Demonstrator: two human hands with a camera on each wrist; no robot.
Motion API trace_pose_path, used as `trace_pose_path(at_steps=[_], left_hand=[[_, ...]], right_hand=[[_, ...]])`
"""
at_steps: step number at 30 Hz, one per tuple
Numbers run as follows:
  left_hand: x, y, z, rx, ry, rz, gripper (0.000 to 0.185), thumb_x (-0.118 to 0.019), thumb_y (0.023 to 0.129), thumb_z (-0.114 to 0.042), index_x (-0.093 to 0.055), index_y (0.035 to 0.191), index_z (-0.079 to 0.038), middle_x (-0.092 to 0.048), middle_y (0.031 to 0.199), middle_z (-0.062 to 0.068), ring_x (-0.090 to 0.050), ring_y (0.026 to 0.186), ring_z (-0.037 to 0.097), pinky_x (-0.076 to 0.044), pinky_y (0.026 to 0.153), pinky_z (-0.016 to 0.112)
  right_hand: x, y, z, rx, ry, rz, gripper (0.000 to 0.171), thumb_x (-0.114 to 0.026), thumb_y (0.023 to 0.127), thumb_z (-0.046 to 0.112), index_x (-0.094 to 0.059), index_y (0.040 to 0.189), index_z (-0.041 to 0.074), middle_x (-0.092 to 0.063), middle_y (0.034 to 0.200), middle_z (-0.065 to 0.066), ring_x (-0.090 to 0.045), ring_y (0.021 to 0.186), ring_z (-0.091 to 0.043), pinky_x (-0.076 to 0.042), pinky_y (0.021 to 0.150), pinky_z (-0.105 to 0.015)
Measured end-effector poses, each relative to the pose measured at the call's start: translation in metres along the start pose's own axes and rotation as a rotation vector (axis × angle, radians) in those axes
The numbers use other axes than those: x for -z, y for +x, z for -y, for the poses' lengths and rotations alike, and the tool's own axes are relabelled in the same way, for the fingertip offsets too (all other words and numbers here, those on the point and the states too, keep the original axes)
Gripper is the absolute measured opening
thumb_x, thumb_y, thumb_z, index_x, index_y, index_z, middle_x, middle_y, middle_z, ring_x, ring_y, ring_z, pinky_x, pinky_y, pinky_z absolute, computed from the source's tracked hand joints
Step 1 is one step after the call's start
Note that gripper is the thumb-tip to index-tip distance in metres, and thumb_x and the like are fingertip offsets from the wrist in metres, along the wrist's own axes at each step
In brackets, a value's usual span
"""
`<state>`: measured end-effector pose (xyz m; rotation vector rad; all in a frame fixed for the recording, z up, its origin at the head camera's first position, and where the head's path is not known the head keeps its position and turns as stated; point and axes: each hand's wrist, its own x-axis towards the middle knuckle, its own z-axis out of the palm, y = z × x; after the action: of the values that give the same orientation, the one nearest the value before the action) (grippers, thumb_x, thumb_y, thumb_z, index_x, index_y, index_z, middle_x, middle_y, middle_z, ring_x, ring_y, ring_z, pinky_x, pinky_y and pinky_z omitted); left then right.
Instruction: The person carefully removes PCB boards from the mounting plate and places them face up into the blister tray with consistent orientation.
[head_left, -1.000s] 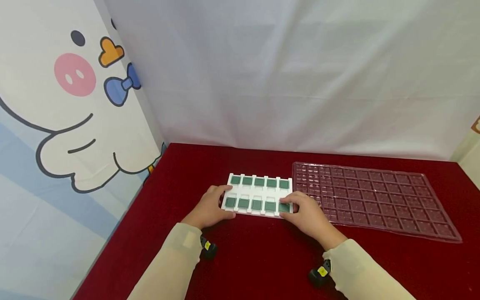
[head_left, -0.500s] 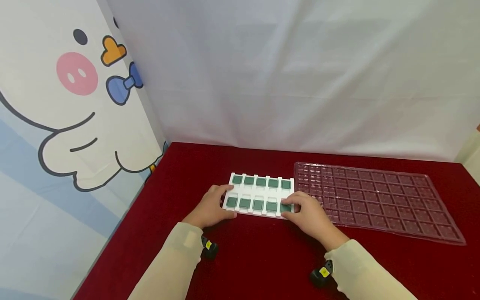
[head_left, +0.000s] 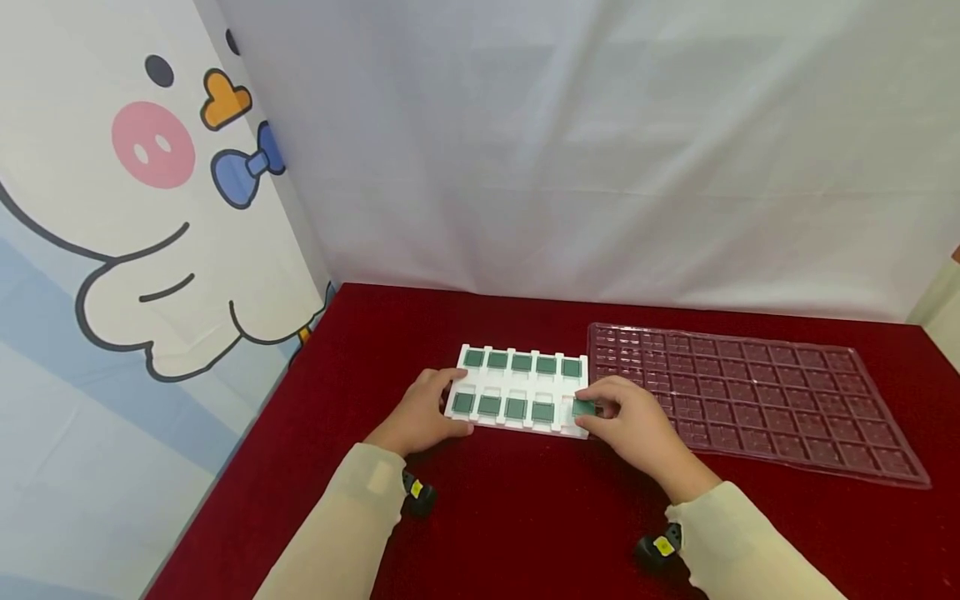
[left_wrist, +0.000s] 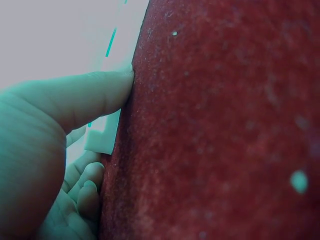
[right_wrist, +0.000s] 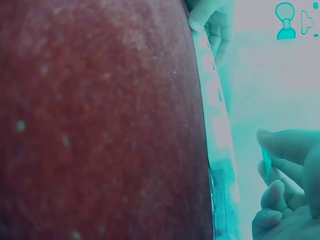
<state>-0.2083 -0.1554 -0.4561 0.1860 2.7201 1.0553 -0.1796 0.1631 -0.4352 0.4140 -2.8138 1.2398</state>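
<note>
A white tray point(head_left: 517, 383) carries two rows of square green chips point(head_left: 516, 408). My left hand point(head_left: 418, 417) grips the tray's left end, and in the left wrist view the thumb point(left_wrist: 95, 95) lies against its edge. Between thumb and fingers, my right hand point(head_left: 633, 427) pinches a single green chip point(head_left: 583, 407) over the tray's right end. The right wrist view shows that chip point(right_wrist: 266, 164) edge-on, held apart from the tray. The front row's rightmost pocket point(head_left: 568, 415) shows bare white.
A clear plastic tray point(head_left: 757, 396) with many square pockets lies right of the white tray, its left edge close by. Red cloth point(head_left: 517, 517) covers the table. White fabric point(head_left: 600, 167) hangs behind, and a cartoon-printed sheet point(head_left: 90, 333) stands at the left.
My right hand has lifted the chip out of the front row's rightmost pocket and moved slightly right and up. The left hand keeps its grip on the tray.
</note>
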Motion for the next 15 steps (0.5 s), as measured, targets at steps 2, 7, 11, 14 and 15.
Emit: trace_pose_path(at_steps=[2, 7, 11, 14, 15], left_hand=[[0.0003, 0.0001, -0.0004, -0.004, 0.000, -0.001, 0.085, -0.089, 0.082, -0.020, -0.046, 0.155, -0.018, -0.047, 0.141, 0.010, -0.051, 0.111, 0.024, -0.049, 0.094, 0.039], [0.0005, 0.0000, -0.0004, 0.001, 0.001, -0.002, 0.085, -0.089, 0.081, -0.020, -0.046, 0.155, -0.019, -0.049, 0.139, 0.009, -0.052, 0.110, 0.023, -0.050, 0.094, 0.039], [0.0002, -0.0002, 0.0001, 0.008, 0.000, -0.006, 0.085, -0.089, 0.081, -0.021, -0.046, 0.155, -0.020, -0.048, 0.141, 0.008, -0.053, 0.111, 0.024, -0.050, 0.095, 0.039], [0.0005, -0.0005, -0.0001, 0.006, 0.000, -0.005, 0.085, -0.089, 0.081, -0.020, -0.046, 0.155, -0.020, -0.048, 0.141, 0.009, -0.053, 0.112, 0.024, -0.050, 0.096, 0.039], [0.0007, -0.0006, -0.0004, 0.004, -0.001, -0.004, 0.085, -0.089, 0.081, -0.020, -0.046, 0.155, -0.020, -0.048, 0.141, 0.009, -0.053, 0.111, 0.024, -0.050, 0.096, 0.039]], right_hand=[[0.0023, -0.0018, -0.0002, -0.018, 0.008, 0.002, 0.025, -0.084, 0.088, 0.013, -0.079, 0.112, 0.008, -0.066, 0.103, -0.003, -0.049, 0.075, -0.017, -0.041, 0.067, -0.034], [0.0061, -0.0059, -0.0025, -0.021, 0.015, 0.008, 0.025, -0.083, 0.088, 0.013, -0.079, 0.112, 0.007, -0.064, 0.099, -0.002, -0.049, 0.077, -0.017, -0.041, 0.067, -0.034], [0.0077, -0.0080, -0.0055, -0.015, 0.005, 0.000, 0.025, -0.084, 0.087, 0.012, -0.079, 0.111, 0.008, -0.063, 0.096, -0.001, -0.049, 0.077, -0.017, -0.040, 0.067, -0.033], [0.0087, -0.0091, -0.0081, -0.013, -0.002, -0.006, 0.025, -0.084, 0.087, 0.011, -0.079, 0.111, 0.008, -0.063, 0.097, -0.002, -0.049, 0.077, -0.017, -0.040, 0.067, -0.033], [0.0092, -0.0097, -0.0086, -0.012, -0.003, -0.006, 0.025, -0.084, 0.087, 0.011, -0.079, 0.111, 0.008, -0.063, 0.098, -0.002, -0.049, 0.077, -0.017, -0.040, 0.067, -0.033]])
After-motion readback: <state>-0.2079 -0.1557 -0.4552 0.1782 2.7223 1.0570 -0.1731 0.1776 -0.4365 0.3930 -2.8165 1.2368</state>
